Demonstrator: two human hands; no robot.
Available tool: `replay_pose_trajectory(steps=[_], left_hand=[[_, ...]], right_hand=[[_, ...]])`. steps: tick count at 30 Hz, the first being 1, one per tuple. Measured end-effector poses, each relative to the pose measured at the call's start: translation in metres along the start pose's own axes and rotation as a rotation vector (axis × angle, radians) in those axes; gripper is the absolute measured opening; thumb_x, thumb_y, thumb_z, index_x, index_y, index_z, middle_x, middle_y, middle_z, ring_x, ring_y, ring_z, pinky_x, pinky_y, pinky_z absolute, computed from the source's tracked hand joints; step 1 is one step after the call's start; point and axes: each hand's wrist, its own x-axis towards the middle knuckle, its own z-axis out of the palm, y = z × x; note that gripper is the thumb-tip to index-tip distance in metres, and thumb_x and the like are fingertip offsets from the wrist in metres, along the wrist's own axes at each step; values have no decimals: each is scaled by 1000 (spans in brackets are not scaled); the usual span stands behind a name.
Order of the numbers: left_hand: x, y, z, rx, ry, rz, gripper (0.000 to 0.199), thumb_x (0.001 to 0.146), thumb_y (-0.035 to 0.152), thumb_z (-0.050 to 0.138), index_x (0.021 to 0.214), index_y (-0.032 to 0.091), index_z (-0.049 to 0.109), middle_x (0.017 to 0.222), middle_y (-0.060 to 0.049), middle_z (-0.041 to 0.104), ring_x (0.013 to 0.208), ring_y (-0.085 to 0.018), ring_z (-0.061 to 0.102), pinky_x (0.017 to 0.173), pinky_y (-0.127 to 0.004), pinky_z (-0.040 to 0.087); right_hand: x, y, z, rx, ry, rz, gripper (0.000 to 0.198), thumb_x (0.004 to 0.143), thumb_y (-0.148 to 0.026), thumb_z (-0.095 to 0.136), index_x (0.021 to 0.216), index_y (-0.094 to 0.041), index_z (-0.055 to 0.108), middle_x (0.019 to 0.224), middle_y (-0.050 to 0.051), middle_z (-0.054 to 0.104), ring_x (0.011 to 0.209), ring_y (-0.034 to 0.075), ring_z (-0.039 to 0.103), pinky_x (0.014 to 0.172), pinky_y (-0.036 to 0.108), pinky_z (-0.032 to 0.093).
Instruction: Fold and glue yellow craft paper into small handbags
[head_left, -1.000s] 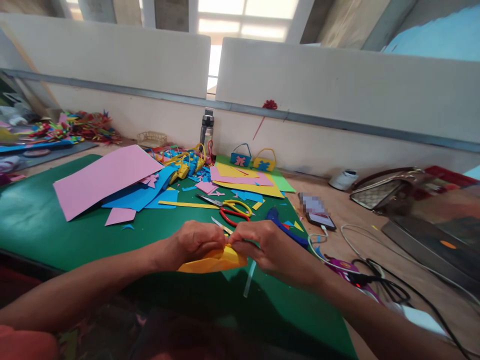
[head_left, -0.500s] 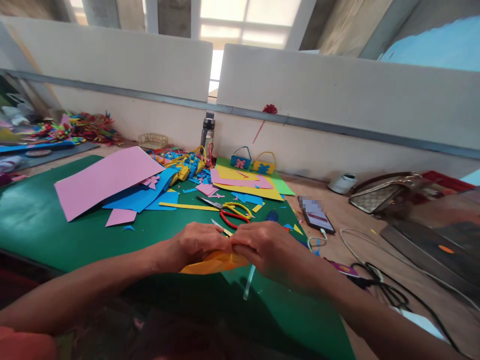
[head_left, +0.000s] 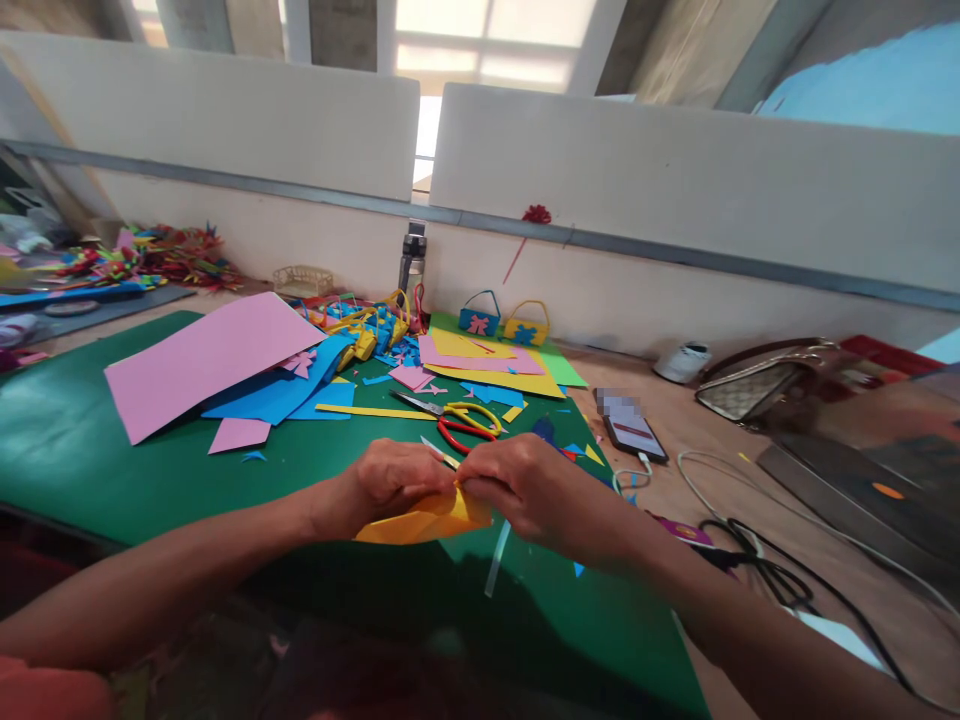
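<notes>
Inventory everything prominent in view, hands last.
Rectangular tabletop mat: 1, green, center
Folded paper: 1, yellow, center foreground
Loop-handled metal scissors: 1, red and yellow, center
Narrow translucent strip: 1, whitish, foreground
Large rectangular sheet: 1, pink, left
Cut scraps: many, multicoloured, center
Upright handled bags: 2, blue and yellow, back center
Upright bottle: 1, dark grey, back center
Rectangular phone: 1, dark, right
Patterned handbag: 1, brown, right
Left hand: 1, gripping paper
Right hand: 1, gripping paper

From my head, the one camera looks forward and down, over my near fingers (head_left: 424, 478), across the table (head_left: 667, 412) to the farther wall (head_left: 337, 235).
</notes>
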Motion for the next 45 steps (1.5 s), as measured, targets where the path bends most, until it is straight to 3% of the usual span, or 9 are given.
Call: replay_pose_trajectory(steps=[6, 14, 18, 32, 39, 45], left_hand=[[-4, 1, 0, 114, -98, -75, 20, 85, 26, 49, 79, 15, 64, 75, -7, 69, 70, -12, 65, 76, -23, 51], [-1, 6, -1, -99, -23, -147, 26, 84, 27, 49, 71, 12, 66, 79, -12, 69, 69, -15, 65, 61, -20, 51], [1, 10, -2, -171, -25, -185, 18, 80, 20, 56, 70, 11, 67, 80, -12, 69, 67, -14, 65, 58, -18, 50], [-1, 3, -3, -185, -15, -220, 16, 77, 16, 58, 66, 9, 67, 72, -10, 69, 59, -11, 63, 53, -14, 48], [1, 3, -3, -255, 5, -251, 23, 80, 26, 56, 65, 11, 65, 62, -7, 67, 59, -13, 63, 55, -17, 50], [3, 5, -4, -149, -11, -465, 19, 82, 28, 52, 81, 12, 62, 65, -3, 65, 44, -6, 56, 42, -12, 43]], right_hand=[[-1, -4, 1, 25, 13, 6, 21, 79, -6, 47, 67, -16, 61, 62, 1, 59, 58, 9, 49, 54, 22, 28], [1, -5, 4, -48, 31, 34, 16, 81, -14, 48, 71, -15, 61, 66, 4, 62, 61, 11, 53, 54, 21, 31], [-1, -5, 11, -73, 101, 56, 19, 81, -14, 46, 72, -14, 62, 68, 4, 64, 60, 11, 54, 54, 21, 32], [-1, 0, 26, 69, 345, 53, 15, 78, -11, 49, 73, -14, 63, 67, 3, 65, 60, 11, 56, 55, 21, 37], [0, -1, 26, 36, 359, 68, 15, 78, -11, 50, 72, -16, 63, 67, 2, 65, 60, 11, 58, 55, 21, 37], [2, 2, 26, 41, 356, 68, 16, 79, -14, 50, 70, -16, 63, 63, 1, 64, 57, 10, 56, 53, 20, 36]])
